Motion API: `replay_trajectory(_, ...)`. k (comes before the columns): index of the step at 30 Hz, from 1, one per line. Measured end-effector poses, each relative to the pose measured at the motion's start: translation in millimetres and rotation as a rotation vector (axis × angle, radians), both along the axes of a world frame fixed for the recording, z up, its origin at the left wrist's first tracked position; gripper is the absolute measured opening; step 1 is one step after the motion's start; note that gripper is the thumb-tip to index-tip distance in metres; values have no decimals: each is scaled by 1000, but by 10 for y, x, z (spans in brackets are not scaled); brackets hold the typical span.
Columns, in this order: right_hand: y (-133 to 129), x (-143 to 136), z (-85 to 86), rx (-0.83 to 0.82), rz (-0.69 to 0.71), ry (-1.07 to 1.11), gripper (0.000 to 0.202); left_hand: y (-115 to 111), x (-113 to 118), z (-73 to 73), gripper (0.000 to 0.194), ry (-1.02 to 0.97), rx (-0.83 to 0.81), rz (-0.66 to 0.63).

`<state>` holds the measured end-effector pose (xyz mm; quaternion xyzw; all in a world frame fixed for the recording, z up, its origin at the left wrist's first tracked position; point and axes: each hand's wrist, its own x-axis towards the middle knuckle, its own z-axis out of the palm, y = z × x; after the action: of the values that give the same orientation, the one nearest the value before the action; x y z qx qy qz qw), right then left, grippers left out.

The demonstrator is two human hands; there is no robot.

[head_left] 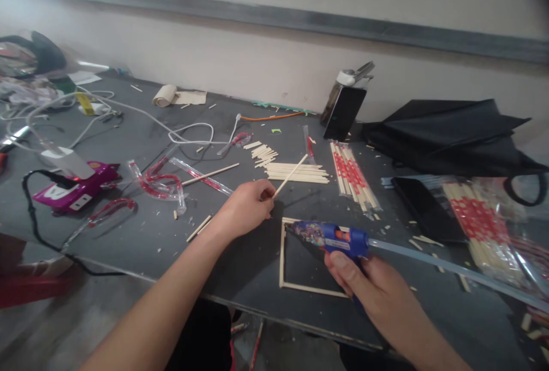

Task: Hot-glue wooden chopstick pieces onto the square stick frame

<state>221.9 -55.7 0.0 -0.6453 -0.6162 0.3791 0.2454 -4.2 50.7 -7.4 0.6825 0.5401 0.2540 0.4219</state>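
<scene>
My left hand (251, 205) pinches one end of a thin wooden stick (292, 175), which slants up to the right above a pile of sticks. In my right hand (364, 279) is a blue hot glue gun (328, 236), gripped by its handle, with a long clear glue stick (429, 261) running out of its back. The gun's nozzle is over the upper left corner of a rectangular frame of sticks (282, 254) lying on the table; whether it touches cannot be seen. The frame's right part is hidden behind my right hand and the gun.
Longer sticks (300, 173) and short cut pieces (265, 154) lie behind the frame. Wrapped chopstick packs (351, 176), a dark phone (429, 209) and a black bag (450, 136) are on the right. A purple power strip (77, 191), white cable (146, 111) and torn wrappers (158, 185) lie left.
</scene>
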Motion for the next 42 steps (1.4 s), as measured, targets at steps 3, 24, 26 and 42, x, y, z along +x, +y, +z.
replay_trajectory(3,-2,8,-2,-4,8,-22,45,8,-3,-20,10,-16,-1,2)
replay_trajectory(24,22,-22,36,43,47,-120,51,5,-14,-23,10,-35,-31,25)
replay_trajectory(26,23,-22,34,37,47,-116,51,7,-14,-22,10,-27,-27,24)
replay_trajectory(42,29,-24,55,38,51,-130,52,2,-15,-17,9,-15,-18,22)
